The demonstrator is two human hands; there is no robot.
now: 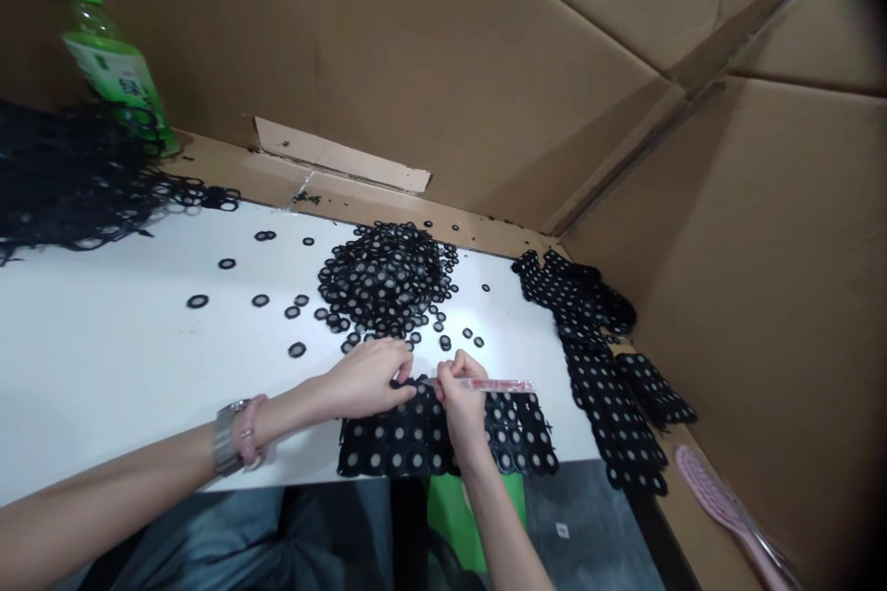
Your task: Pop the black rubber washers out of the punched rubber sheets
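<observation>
A large heap of black rings with pale centres lies on the white board, and single rings are scattered to its left, so much is left loose. A black ring-mesh panel, already formed, lies at the board's near edge under the hands. Further lengths of the same mesh are piled on the right, against the cardboard liner. A dark tangle of mesh is bunched at the far left, beside a green-capped plastic bottle.

The left hand is laid across the panel's top edge, the forearm stretched in low from the side, and its fingers are curled closed onto the mesh; whether a ring is pinched beneath them cannot be told. The right hand is raised from the near side — the forearm steep, the thumb and fingers closed around a slim red plastic stick that lies just above the panel.
</observation>
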